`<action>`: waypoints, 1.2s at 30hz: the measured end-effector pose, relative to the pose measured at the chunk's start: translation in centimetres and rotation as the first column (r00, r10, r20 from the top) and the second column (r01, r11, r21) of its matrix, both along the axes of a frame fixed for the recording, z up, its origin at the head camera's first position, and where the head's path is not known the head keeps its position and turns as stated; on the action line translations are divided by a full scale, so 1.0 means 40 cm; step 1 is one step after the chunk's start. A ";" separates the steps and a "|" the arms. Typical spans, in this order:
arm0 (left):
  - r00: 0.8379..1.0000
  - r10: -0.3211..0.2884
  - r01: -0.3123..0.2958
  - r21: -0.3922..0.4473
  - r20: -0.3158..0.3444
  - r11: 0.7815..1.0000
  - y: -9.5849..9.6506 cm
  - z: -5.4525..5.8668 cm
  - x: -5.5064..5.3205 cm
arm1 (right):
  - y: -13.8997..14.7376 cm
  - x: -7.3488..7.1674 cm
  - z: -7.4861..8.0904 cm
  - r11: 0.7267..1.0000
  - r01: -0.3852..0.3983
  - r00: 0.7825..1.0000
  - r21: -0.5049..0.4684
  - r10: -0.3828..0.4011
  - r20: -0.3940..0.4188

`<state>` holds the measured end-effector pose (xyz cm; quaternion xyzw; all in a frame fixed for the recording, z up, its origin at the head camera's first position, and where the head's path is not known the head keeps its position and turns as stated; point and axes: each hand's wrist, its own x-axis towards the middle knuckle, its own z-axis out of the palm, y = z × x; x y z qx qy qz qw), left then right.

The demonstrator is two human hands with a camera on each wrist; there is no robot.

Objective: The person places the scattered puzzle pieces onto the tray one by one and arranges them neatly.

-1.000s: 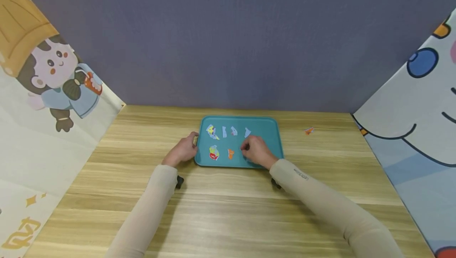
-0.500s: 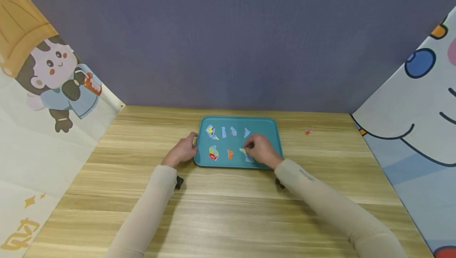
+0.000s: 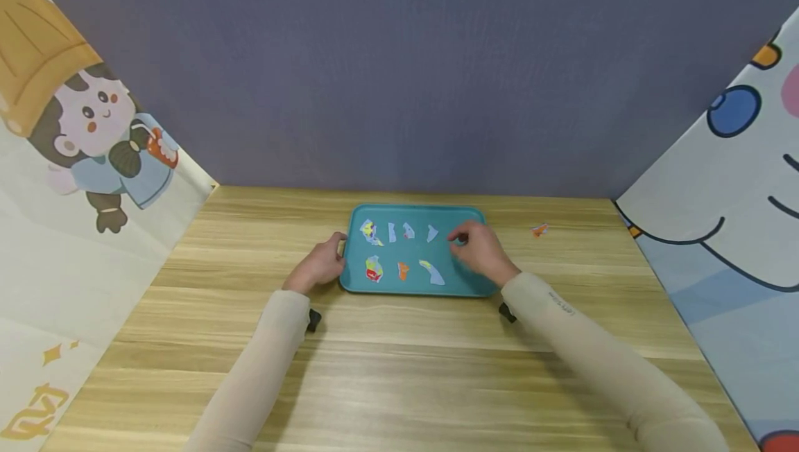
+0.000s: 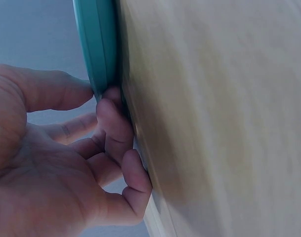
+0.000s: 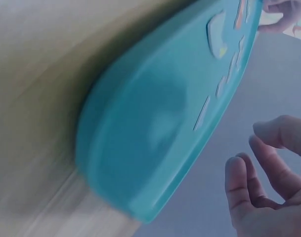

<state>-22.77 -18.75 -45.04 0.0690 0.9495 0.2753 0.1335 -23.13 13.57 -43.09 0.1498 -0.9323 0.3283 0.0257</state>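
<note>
A teal tray (image 3: 396, 251) lies on the wooden table, with several flat, irregular pieces in two rows on it. My left hand (image 3: 317, 263) grips its left rim; in the left wrist view the thumb presses the rim from one side and curled fingers meet it from the other. Over the tray's right part is my right hand (image 3: 479, 249), thumb and fingers bent and apart, holding nothing in the right wrist view. Nearest to it are a pale triangular piece (image 3: 432, 233) and a long pale piece with a yellow end (image 3: 432, 272). An orange piece (image 3: 403, 271) lies in the front row.
Right of the tray, a small orange-and-white piece (image 3: 539, 230) lies on the table (image 3: 399, 369). A grey-blue wall (image 3: 399, 77) rises behind the table, and printed panels stand at both sides.
My right hand has let go of the long pale piece, now lying in the front row, and has moved right and slightly away. The left hand stays on the rim.
</note>
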 end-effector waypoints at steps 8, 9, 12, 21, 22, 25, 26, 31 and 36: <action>1.000 -0.003 0.003 -0.010 -0.001 1.000 0.001 0.000 0.000 | 0.057 -0.013 0.000 0.999 0.026 0.999 -0.036 -0.027 -0.029; 1.000 -0.003 0.003 -0.010 0.000 1.000 0.001 -0.001 0.000 | 0.063 -0.013 0.001 0.999 0.029 0.999 -0.042 -0.030 -0.030; 1.000 0.000 0.000 -0.011 0.004 1.000 0.000 -0.001 -0.001 | 0.083 -0.015 -0.002 0.998 0.046 0.998 -0.048 -0.048 -0.028; 1.000 0.002 -0.002 -0.017 0.012 1.000 0.001 0.001 -0.002 | 0.148 -0.022 -0.010 0.993 0.111 0.993 -0.047 -0.110 0.032; 1.000 0.002 -0.002 -0.017 0.012 1.000 0.001 0.001 -0.002 | 0.156 -0.023 -0.010 0.992 0.118 0.992 -0.042 -0.116 0.038; 1.000 0.003 -0.002 -0.020 0.016 1.000 0.002 0.002 -0.001 | 0.179 -0.028 -0.010 0.991 0.135 0.990 -0.024 -0.134 0.036; 1.000 0.003 -0.002 -0.021 0.018 1.000 0.002 0.002 -0.001 | 0.187 -0.031 -0.010 0.990 0.139 0.990 -0.017 -0.139 0.024; 1.000 0.002 -0.002 -0.023 0.017 1.000 0.003 0.002 0.000 | 0.222 -0.044 -0.015 0.987 0.159 0.987 0.009 -0.159 -0.014; 1.000 0.000 0.001 -0.018 0.012 1.000 0.004 0.003 0.000 | 0.247 -0.050 -0.019 0.984 0.177 0.984 -0.003 -0.177 0.013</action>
